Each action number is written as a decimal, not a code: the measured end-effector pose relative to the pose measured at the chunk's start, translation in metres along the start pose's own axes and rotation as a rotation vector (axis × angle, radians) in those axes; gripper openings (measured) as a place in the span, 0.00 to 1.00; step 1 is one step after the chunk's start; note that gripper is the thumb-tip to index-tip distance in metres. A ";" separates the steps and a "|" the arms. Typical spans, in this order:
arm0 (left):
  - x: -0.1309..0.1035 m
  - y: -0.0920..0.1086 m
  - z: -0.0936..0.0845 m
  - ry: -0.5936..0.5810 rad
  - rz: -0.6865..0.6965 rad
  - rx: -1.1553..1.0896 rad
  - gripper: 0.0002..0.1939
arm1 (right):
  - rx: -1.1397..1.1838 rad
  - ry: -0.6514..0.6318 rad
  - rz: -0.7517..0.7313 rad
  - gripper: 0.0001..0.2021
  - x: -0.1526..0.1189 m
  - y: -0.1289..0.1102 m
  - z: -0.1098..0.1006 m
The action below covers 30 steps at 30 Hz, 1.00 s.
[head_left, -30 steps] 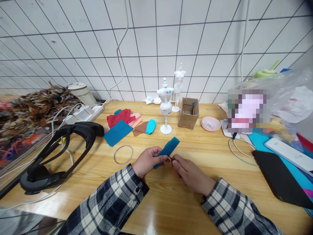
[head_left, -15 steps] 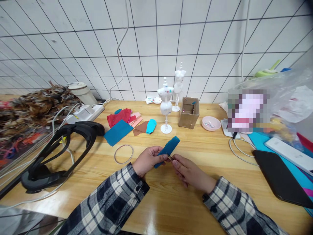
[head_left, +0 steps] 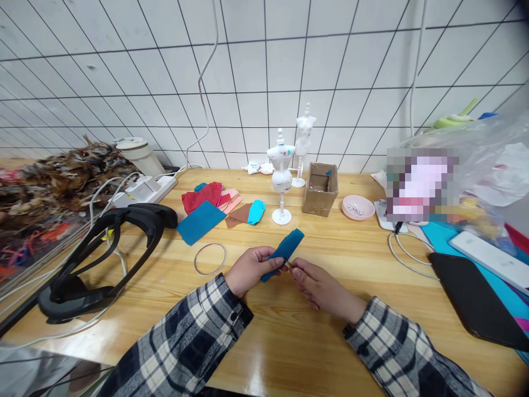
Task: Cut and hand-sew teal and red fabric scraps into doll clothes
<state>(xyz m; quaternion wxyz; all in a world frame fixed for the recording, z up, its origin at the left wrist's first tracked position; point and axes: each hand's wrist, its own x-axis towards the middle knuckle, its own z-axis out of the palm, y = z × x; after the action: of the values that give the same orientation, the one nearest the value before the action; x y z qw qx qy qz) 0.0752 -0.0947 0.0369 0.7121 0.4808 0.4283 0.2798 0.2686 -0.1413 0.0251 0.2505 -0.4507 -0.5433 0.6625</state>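
A narrow piece of folded teal cloth [head_left: 291,243] slants up between my hands above the table. My left hand [head_left: 255,270] is closed on it, thumb on top. Pinched in my right hand [head_left: 320,284] is a small thin tool [head_left: 288,264], its dark tip against the cloth's lower right edge by my left thumb. Its kind is too small to make out. Left of my hands a thin hoop [head_left: 210,259] lies flat. Beyond it are a flat teal cloth [head_left: 201,222], red cloth [head_left: 202,197] and a brown piece with a bright blue one [head_left: 256,212].
Two white mini dress forms [head_left: 281,176] stand behind my hands, beside an open cardboard box [head_left: 320,190] and a pink bowl of small beads [head_left: 358,208]. A black headset-like frame [head_left: 155,231] and cables lie left. A black phone-like slab [head_left: 475,298] is at the right.
The tool in my right hand has tilted slightly against the cloth's edge. My left hand keeps its hold on the cloth, and the view has shifted a little.
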 end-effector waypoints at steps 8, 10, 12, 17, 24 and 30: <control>0.001 0.001 0.002 -0.068 0.030 0.040 0.17 | 0.034 -0.013 0.003 0.23 -0.001 0.001 0.003; 0.001 0.001 0.003 -0.078 0.039 0.060 0.16 | 0.040 -0.018 0.012 0.24 -0.002 0.000 0.003; 0.001 0.001 0.003 -0.074 0.045 0.071 0.16 | 0.046 -0.016 0.016 0.24 -0.002 0.000 0.003; 0.002 0.000 0.001 -0.067 0.042 0.080 0.16 | 0.025 0.001 0.009 0.25 -0.003 -0.004 0.003; 0.002 -0.001 0.001 -0.059 0.036 0.064 0.18 | 0.001 0.021 -0.018 0.24 -0.001 -0.004 0.004; 0.002 -0.003 0.001 -0.060 0.057 0.035 0.17 | -0.058 0.071 -0.084 0.21 0.002 0.003 0.005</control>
<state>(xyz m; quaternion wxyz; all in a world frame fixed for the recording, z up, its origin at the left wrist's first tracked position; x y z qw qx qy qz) 0.0773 -0.0945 0.0341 0.7079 0.5135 0.3977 0.2776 0.2640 -0.1424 0.0214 0.2839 -0.4578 -0.5716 0.6189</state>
